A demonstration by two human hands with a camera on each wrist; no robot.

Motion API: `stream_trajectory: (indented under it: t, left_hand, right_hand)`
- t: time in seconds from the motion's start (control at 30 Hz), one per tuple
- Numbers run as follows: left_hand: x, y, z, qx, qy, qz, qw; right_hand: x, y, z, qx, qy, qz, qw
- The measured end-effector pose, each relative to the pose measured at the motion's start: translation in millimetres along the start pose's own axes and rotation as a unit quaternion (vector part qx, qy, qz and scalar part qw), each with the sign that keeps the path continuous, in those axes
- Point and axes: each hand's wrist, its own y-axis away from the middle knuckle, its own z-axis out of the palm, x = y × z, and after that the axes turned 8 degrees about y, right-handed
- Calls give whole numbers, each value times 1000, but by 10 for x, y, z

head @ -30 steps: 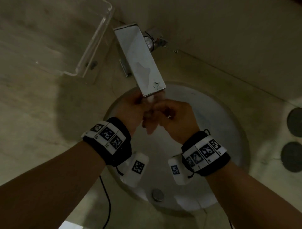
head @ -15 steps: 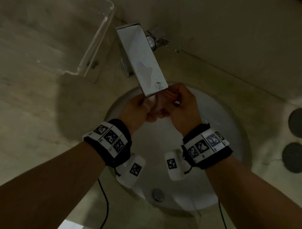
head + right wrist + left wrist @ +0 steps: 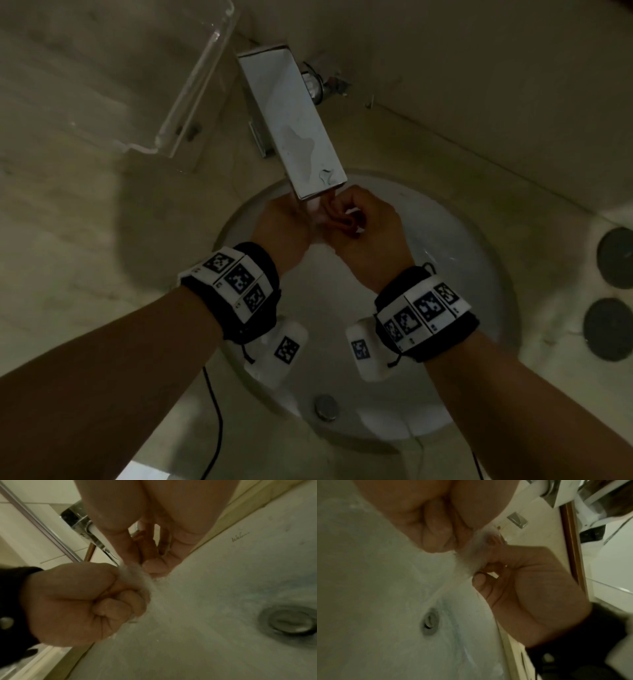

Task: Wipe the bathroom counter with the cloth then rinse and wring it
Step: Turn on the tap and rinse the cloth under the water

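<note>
Both hands have shifted slightly toward the upper part of the head view since the earlier frame, closer under the faucet (image 3: 294,126) spout. Left hand (image 3: 282,228), centre frame, is curled into a fist around the cloth (image 3: 135,573). Right hand (image 3: 368,226), just beside it, pinches the same pale, wet cloth with curled fingers (image 3: 479,578). Cloth lies between the two hands, over the sink (image 3: 455,260), set in the beige surface (image 3: 68,240). Drain (image 3: 325,407) sits lower centre.

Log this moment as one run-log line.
phase: rinse | left hand: grips cloth | right hand: grips cloth | place: under faucet, over sink
</note>
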Motion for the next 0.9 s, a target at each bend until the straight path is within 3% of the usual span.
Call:
stream_trajectory:
  t: [0.27,0.4,0.5,0.6,0.73,0.8,0.9]
  left_hand:
    - [18,-26,-5,-15,-55,-1,998]
    - [0,-36,39,-1,17,-8,1000]
    - [-1,-11,46,-57,87,35,994]
    - [-53,-35,15,-105,81,53,990]
    - [-27,-35,-19,-119,65,55,989]
    - [-22,-57,-42,-64,25,40,997]
    - [-34,-70,-39,-62,97,3,993]
  right_hand:
    - [55,44,-34,-50,-5,75,996]
    - [36,4,-101,-42,-31,99,994]
    - [-16,-30,-153,-8,-41,134,990]
    - [-65,-65,-199,5,-70,173,982]
    - [-5,-75,-195,-13,-38,159,986]
    - [30,-50,-171,-38,-27,143,989]
    - [82,-1,-147,-70,-84,127,986]
